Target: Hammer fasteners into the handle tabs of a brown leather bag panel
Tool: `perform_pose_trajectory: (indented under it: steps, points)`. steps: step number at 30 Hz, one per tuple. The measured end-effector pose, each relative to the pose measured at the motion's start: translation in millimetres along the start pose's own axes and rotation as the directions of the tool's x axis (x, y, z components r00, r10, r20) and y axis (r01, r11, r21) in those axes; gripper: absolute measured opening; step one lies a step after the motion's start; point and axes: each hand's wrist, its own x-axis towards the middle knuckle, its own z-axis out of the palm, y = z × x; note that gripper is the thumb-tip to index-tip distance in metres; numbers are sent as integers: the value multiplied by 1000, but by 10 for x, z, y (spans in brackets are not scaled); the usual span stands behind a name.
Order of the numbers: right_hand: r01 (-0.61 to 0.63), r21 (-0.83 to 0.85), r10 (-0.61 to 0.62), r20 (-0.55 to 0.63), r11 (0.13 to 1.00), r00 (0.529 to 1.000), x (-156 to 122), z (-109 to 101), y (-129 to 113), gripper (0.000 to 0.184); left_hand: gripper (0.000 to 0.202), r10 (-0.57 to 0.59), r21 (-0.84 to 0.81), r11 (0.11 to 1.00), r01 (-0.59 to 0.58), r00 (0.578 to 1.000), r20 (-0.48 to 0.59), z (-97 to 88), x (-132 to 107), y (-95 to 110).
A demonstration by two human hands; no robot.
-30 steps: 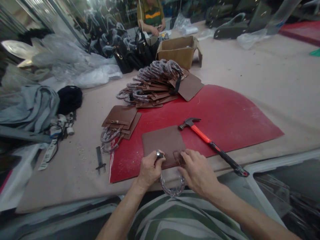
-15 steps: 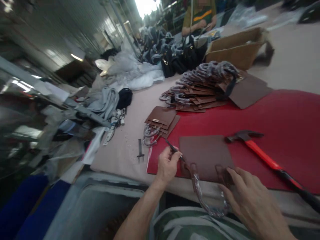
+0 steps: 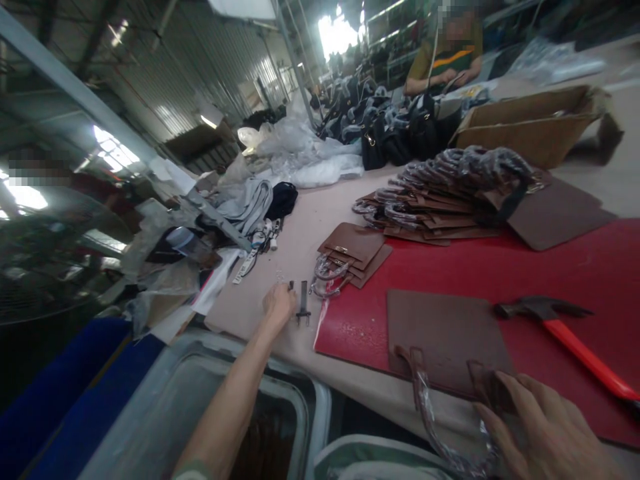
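A brown leather panel (image 3: 445, 337) with a plastic-wrapped handle (image 3: 430, 413) lies on the red mat (image 3: 550, 273) near the table's front edge. My right hand (image 3: 543, 430) rests on the handle's right tab, fingers spread flat. My left hand (image 3: 278, 303) has reached out to the left over the beige tabletop, beside a small black metal tool (image 3: 303, 303); its fingers are curled, and I cannot see anything in them. A hammer with a red and black grip (image 3: 570, 337) lies on the mat to the right of the panel.
A small pile of brown panels with handles (image 3: 350, 250) sits at the mat's left edge, and a large stack (image 3: 450, 197) lies farther back. A cardboard box (image 3: 530, 123), black bags (image 3: 395, 133), plastic wrap and grey cloth (image 3: 245, 203) crowd the far side. Another person (image 3: 445, 57) sits at the far end.
My left hand left the panel and moved out left toward the black tool on the table. The thin dark piece it held half a second ago is out of sight. The view swung left.
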Motion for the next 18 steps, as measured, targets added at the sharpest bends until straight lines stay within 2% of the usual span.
perform_pose_trajectory:
  steps: [4,8,14,18]
  points:
    - [27,-80,-26,18,996,1000,50,-53,-76,42,30,124,-18,992,-124,992,-12,53,147,291]
    - [-9,-131,16,50,991,999,80,-154,-199,34,23,178,-81,982,-172,980,84,145,375,435]
    - [-113,-96,124,118,989,985,89,-221,-315,29,7,145,-165,980,-112,968,203,257,715,452]
    - [-175,-81,186,155,981,970,86,-225,-337,31,16,54,-289,957,18,970,239,206,837,466]
